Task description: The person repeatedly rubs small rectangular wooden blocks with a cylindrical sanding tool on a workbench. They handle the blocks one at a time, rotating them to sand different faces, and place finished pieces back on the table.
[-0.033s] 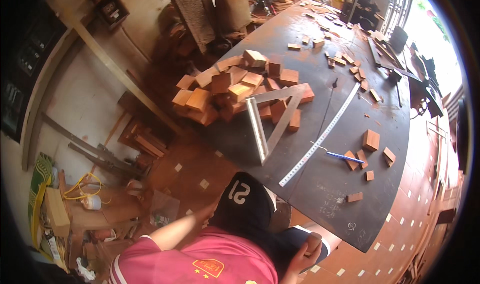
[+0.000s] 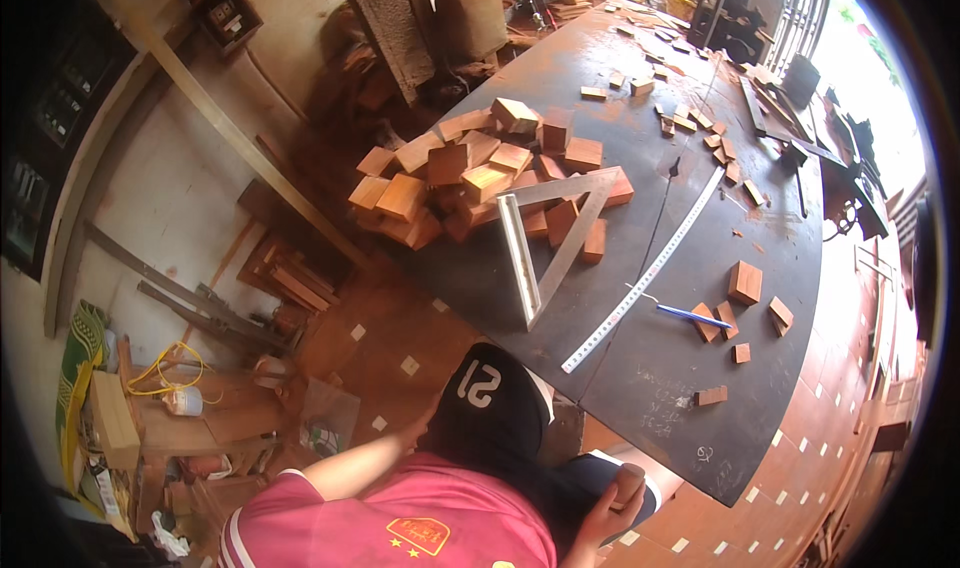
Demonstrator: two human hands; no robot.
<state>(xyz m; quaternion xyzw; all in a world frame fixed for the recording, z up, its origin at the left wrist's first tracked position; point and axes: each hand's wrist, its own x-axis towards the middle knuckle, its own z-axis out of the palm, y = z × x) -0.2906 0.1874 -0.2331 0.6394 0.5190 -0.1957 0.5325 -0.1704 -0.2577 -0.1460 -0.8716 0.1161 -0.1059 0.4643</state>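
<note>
Nothing was seen changed: the right hand (image 2: 606, 513) seemed closed around a small brown piece (image 2: 630, 481), and the fingers of the left hand (image 2: 426, 429) could not be told.

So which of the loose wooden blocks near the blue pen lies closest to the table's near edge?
The small flat block, alone below the pen, nearest the dark table's edge; the other blocks cluster higher, beside the pen.

Dark grey table (image 2: 700, 408), reddish-brown wooden blocks (image 2: 480, 173), blue pen (image 2: 693, 316), silver triangle square (image 2: 545, 248), pink shirt (image 2: 400, 528)
</note>
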